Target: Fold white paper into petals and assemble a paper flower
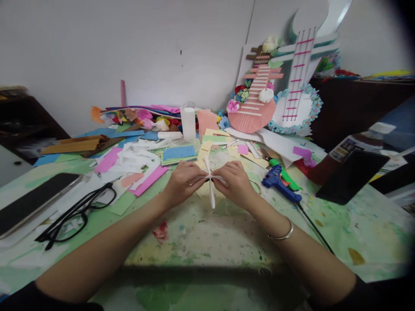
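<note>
Between my two hands, above the middle of the table, is a small piece of folded white paper, its narrow parts crossing at the centre. My left hand pinches it from the left with closed fingers. From the right, my right hand does the same, fingertips close to the left ones. One narrow part points up and away, another points down toward me. The fingers hide the sides of the paper. A metal bangle circles my right forearm.
Left lie black glasses, a phone and paper scraps. A blue glue gun, its cord trailing, and a standing phone are right. Behind stand a white cylinder, a pink paper lute and a white one.
</note>
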The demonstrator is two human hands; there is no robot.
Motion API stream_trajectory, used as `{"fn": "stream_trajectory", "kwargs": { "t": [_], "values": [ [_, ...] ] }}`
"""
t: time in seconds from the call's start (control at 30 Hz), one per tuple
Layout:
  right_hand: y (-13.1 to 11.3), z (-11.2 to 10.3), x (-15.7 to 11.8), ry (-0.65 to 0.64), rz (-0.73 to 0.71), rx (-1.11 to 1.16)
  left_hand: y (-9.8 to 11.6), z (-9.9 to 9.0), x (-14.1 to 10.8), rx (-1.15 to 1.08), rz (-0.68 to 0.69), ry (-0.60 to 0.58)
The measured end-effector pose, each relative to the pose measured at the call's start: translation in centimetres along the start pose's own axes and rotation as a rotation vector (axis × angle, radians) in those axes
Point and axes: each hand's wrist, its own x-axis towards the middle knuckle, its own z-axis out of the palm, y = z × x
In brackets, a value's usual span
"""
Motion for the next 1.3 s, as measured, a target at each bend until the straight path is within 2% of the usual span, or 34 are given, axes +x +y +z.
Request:
{"fn": "stream_trajectory", "kwargs": {
  "t": [0.07, 0.2, 0.4, 0.5, 0.63, 0.77, 0.83, 0.97, 1.07, 1.13, 1.17, 1.2, 1.27, 1.3],
  "values": [
    [0.0, -0.1, 0.0, 0.027, 0.033, 0.059, 0.2, -0.1, 0.1, -0.131, -0.117, 0.041],
    [0.0, -0.4, 0.0, 0.030, 0.074, 0.152, 0.6, -0.4, 0.1, -0.392, -0.341, 0.005],
    [0.1, -0.6, 0.0, 0.058, 0.117, 0.232, 0.8, -0.7, 0.2, -0.880, -0.485, 0.045],
    [0.1, -0.7, 0.1, 0.057, 0.117, 0.290, 1.1, -0.8, 0.6, -1.119, -0.572, 0.025],
    [0.1, -0.8, 0.3, 0.093, 0.066, 0.288, 1.1, -0.9, 0.9, -1.296, -0.767, -0.057],
    [0.3, -0.7, 0.2, 0.104, 0.033, 0.254, 1.1, -0.7, 0.7, -1.351, -0.951, -0.278],
    [0.2, -0.6, 0.1, 0.087, 0.015, 0.253, 1.1, -0.4, 0.4, -1.375, -0.966, -0.355],
    [0.2, -0.6, 0.2, 0.027, 0.001, 0.293, 1.2, 0.0, -0.1, -1.412, -0.914, -0.401],
    [1.2, -1.2, 0.5, 0.018, 0.122, 0.269, 1.1, 0.1, 0.0, -1.390, -0.963, -0.367],
    [2.5, -1.9, 0.6, 0.076, 0.336, 0.197, 1.0, 0.0, 0.2, -1.392, -1.012, -0.291],
    [3.3, -2.2, 0.6, 0.063, 0.478, 0.098, 0.9, -0.1, 0.3, -1.389, -1.027, -0.241],
    [4.0, -2.6, 0.5, -0.069, 0.600, -0.035, 0.9, -0.2, 0.4, -1.380, -1.033, -0.181],
    [5.2, -3.1, 0.2, -0.598, 0.749, -0.211, 0.8, -0.4, 0.7, -1.345, -1.024, -0.051],
    [5.6, -3.2, 0.0, -0.701, 0.780, -0.228, 0.8, -0.5, 0.8, -1.324, -1.008, 0.005]
  ]
}}
